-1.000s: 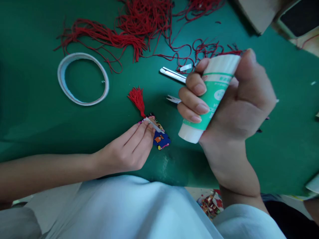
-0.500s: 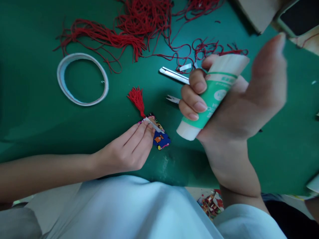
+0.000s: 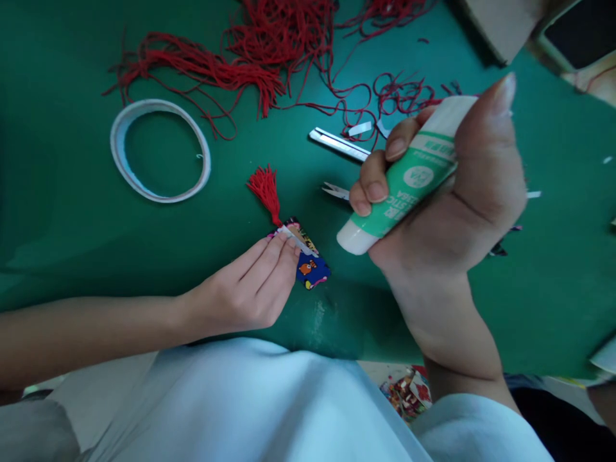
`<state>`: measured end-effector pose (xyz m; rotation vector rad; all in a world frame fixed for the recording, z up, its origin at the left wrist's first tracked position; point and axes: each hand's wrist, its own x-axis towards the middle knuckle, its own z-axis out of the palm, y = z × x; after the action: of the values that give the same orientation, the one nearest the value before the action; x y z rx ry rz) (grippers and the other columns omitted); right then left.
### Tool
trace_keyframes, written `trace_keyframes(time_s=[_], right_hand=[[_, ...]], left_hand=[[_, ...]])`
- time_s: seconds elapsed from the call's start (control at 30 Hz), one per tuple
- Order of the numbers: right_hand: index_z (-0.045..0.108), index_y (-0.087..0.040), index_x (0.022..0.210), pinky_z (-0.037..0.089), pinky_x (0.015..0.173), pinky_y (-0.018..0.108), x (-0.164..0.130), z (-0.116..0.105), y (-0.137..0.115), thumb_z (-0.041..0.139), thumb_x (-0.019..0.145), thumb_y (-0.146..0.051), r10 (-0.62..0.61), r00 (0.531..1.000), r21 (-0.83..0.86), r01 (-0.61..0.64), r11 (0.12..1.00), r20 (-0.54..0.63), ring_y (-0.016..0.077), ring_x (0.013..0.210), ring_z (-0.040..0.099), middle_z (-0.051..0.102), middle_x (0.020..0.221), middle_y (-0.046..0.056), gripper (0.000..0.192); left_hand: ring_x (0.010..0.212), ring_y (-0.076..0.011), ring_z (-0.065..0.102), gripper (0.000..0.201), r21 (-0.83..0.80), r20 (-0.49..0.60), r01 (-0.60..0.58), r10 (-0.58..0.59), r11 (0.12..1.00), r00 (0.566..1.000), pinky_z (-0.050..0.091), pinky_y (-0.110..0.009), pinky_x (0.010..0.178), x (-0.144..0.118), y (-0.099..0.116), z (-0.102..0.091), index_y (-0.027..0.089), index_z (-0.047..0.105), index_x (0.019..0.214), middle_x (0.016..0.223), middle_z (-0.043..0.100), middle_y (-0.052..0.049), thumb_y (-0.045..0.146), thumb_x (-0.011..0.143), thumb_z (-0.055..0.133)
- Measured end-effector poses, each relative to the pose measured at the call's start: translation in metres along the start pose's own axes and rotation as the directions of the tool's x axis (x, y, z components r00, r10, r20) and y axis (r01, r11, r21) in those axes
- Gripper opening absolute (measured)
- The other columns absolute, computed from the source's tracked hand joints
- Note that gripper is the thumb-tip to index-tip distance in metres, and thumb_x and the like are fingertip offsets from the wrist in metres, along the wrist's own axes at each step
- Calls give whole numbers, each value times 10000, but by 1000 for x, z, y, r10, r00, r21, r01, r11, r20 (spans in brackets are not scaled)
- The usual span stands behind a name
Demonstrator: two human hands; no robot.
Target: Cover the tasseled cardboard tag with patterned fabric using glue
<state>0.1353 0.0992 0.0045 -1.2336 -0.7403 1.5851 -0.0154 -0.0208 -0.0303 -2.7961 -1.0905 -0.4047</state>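
My right hand (image 3: 447,218) is wrapped round a green and white glue stick (image 3: 409,176), raised above the table and tilted. The thumb lies along the stick's upper white end, and the lower white end points down to the left. With its fingertips together, my left hand (image 3: 255,282) grips the edge of a small patterned rectangular piece (image 3: 312,269), dark blue with a cartoon print, on the table. A whitish strip (image 3: 298,240) lies across this piece beside the fingertips. From its upper corner extends a red tassel (image 3: 265,192).
A white tape roll (image 3: 118,151) lies left on the green table (image 3: 72,250). Red cords (image 3: 283,38) are heaped at the back. A cutter knife (image 3: 339,144) and scissor tips (image 3: 335,191) show beside my right hand. A dark-screened device (image 3: 584,32) is far right.
My right hand has turned slightly and moved a little left with the glue stick. Its thumb has closed in from sticking out to resting against the stick's upper end. My left hand stays put.
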Motion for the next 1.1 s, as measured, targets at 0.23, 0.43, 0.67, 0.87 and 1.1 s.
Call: trace_keyframes(time_s=[0.23,0.43,0.67,0.87,1.1], right_hand=[[452,-260,656,329,325,350,-13,6,7,636,768,-678,-142,965,-49,156,987,221,145,361,433,458,526,-73,470],[475,-232,473,389,443,370,-25,2,13,494,854,-678,-194,924,-14,211,977,331,165,445,450,446,520,3,587],[549,-243,602,457,546,391,-19,-11,34,519,872,-616,-307,776,-35,389,921,551,193,544,542,485,589,4,461],[547,-235,674,474,533,346,-9,-9,47,429,935,-578,-378,608,26,506,862,699,145,509,530,512,638,0,447],[564,-239,584,473,525,349,-11,4,35,461,905,-606,-262,730,-71,391,918,631,153,525,533,516,618,8,498]], left_hand=[[1008,-263,714,412,7,-28,18,-18,1000,999,618,-320,868,-1,1,1,-23,669,1144,1075,739,-159,281,868,647],[1027,-267,708,388,18,-32,6,-6,1000,999,608,-326,884,-2,1,2,-9,672,1137,1096,731,-161,282,885,625],[992,-252,704,332,29,-54,4,-2,1000,999,585,-340,882,-4,2,1,-4,671,1098,1082,727,-169,251,898,601],[980,-261,697,335,13,-5,43,-42,999,999,576,-345,901,-1,4,-6,-14,676,1108,1070,729,-158,199,852,636],[981,-264,702,341,39,-28,40,-39,998,999,588,-339,870,-2,5,-2,-17,681,1092,1083,727,-161,217,846,652]])
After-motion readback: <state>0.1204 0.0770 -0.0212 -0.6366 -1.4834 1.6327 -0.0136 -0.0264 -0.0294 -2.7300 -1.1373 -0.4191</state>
